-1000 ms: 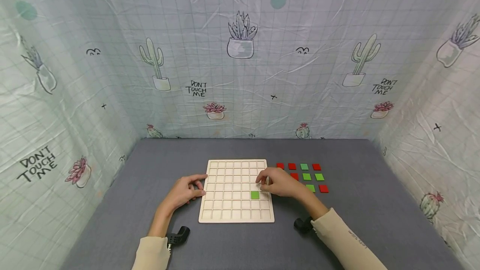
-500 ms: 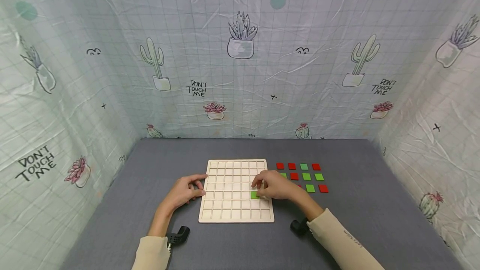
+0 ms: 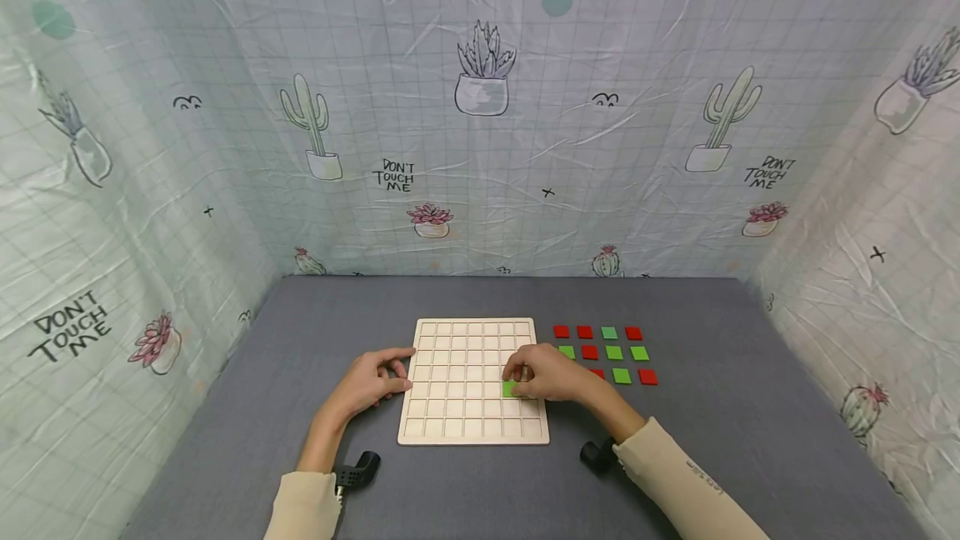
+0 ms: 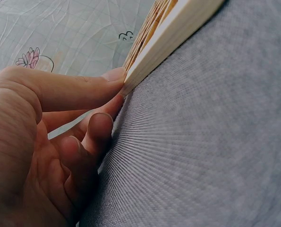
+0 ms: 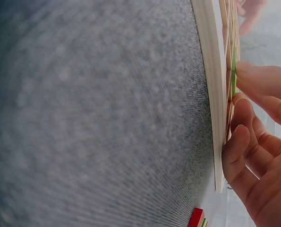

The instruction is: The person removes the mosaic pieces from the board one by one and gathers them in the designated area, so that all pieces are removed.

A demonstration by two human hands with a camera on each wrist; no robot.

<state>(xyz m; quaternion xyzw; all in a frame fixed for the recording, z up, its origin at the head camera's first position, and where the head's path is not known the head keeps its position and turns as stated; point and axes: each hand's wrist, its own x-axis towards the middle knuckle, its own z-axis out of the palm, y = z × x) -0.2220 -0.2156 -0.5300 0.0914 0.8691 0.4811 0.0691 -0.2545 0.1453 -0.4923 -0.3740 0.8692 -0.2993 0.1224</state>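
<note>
In the head view a pale wooden board (image 3: pixel 472 433) with a grid of square cells lies on the grey table. My left hand (image 3: pixel 363 382) rests at its left edge, with index finger and thumb touching the side. The left wrist view shows the thumb (image 4: pixel 83 90) against the board's edge (image 4: pixel 164 45), other fingers bent below. Over the board's right part is my right hand (image 3: pixel 547 373). Its thumb (image 5: pixel 263 78) touches a thin green square tile (image 5: pixel 234 71) lying in the grid, and the other fingers are bent beside it. The hand partly covers that tile in the head view.
Several red and green square tiles lie in rows right of the board, among them a red tile (image 3: pixel 633 333) and a green tile (image 3: pixel 622 376). A few are partly hidden by my right hand. A printed cloth (image 3: pixel 480 190) stands behind the table (image 3: pixel 345 307).
My right hand has shifted slightly left and toward me, onto the green tile, which lay in the same cell before. My left hand has stayed at the board's edge.
</note>
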